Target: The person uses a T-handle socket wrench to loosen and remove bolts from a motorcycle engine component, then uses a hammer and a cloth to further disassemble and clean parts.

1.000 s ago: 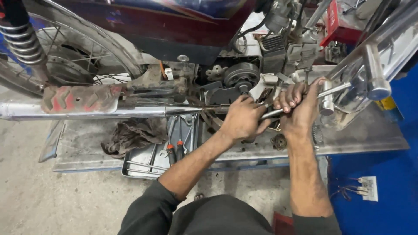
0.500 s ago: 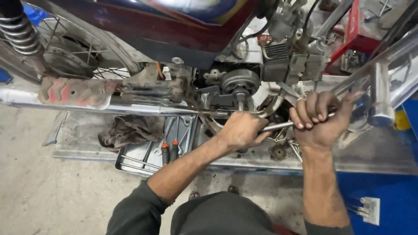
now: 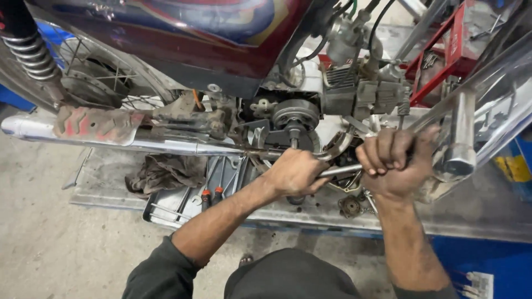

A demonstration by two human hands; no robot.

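A maroon motorcycle stands on a metal work stand (image 3: 487, 218), its engine (image 3: 332, 94) open at the side with a round grey rotor (image 3: 295, 114) exposed. My left hand (image 3: 293, 173) is closed around the head end of a long steel wrench (image 3: 339, 170), just below the rotor. My right hand (image 3: 394, 163) grips the same wrench's handle in a fist, to the right of the left hand. The wrench's working end is hidden under my left hand.
A chrome exhaust pipe (image 3: 111, 138) runs left along the bike, with the rear wheel (image 3: 94, 83) and a shock spring (image 3: 33, 52) behind it. A dirty rag (image 3: 166, 171), a metal tray (image 3: 183, 202) with red-handled tools, and a small gear (image 3: 350, 206) lie on the stand.
Both hands have stayed on the wrench while the handle end swung to the right and slightly down. The view has moved closer to the engine.
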